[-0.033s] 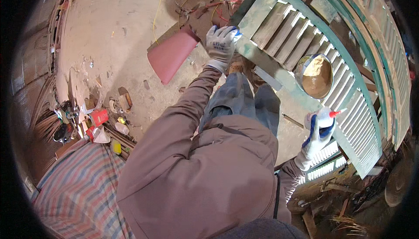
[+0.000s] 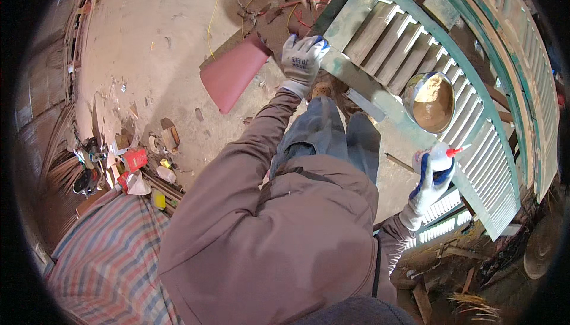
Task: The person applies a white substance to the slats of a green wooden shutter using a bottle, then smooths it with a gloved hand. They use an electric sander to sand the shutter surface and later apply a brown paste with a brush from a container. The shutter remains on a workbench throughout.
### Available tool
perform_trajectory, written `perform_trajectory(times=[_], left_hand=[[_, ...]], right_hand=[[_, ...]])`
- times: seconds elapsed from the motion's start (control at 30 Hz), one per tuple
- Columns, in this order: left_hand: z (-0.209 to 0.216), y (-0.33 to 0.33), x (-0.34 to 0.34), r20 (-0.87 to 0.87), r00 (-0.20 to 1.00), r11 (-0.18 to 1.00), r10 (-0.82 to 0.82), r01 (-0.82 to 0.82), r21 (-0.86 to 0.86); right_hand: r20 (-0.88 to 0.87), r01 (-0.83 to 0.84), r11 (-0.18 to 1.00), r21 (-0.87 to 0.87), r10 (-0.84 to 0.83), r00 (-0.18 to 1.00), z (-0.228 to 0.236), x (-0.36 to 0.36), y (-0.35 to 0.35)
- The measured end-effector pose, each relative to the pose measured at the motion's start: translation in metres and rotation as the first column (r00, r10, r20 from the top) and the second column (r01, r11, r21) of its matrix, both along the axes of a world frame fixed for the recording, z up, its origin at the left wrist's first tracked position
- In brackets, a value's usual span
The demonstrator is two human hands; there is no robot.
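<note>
The white squeeze bottle [image 2: 438, 157] had moved a tiny bit up and left since the earlier frame, along with the right hand [image 2: 431, 189]. The left hand [image 2: 303, 62] had stayed in almost the same place. The right fingers were wrapped around the bottle. Its red cap [image 2: 451, 152] and thin tip poked out past them, up and to the right, over the green shutter [image 2: 472, 76]. The left fingers were curled, close by the near corner of the shutter. I cannot tell if they held anything or touched it. Both hands wore white and blue gloves.

Just beyond the right fingers, a round bowl [image 2: 408, 100] sat on the slats, with wet brown stuff [image 2: 430, 116] and a pale heap [image 2: 434, 90] in it. A thin stick [image 2: 399, 162] lay to the left of the right fingers. Left of the left fingers was a dull red panel [image 2: 234, 75].
</note>
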State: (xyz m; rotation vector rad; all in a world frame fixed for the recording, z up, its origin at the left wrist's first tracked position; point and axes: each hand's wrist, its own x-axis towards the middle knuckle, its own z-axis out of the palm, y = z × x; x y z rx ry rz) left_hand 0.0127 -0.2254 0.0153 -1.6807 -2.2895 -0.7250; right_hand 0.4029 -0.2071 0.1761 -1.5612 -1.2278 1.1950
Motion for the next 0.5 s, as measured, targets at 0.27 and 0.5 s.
perform_trajectory(times=[0.27,0.5], left_hand=[[0.007,-0.005,0.006,-0.029,0.989,0.884,-0.142,0.113,-0.453],[0.006,-0.02,0.007,0.028,0.989,0.765,-0.142,0.128,-0.632]], right_hand=[[0.005,0.047,0.999,-0.016,-0.047,0.999,-0.013,-0.054,-0.015],[-0.057,0.062,0.997,-0.039,-0.064,0.996,-0.005,-0.075,-0.027]])
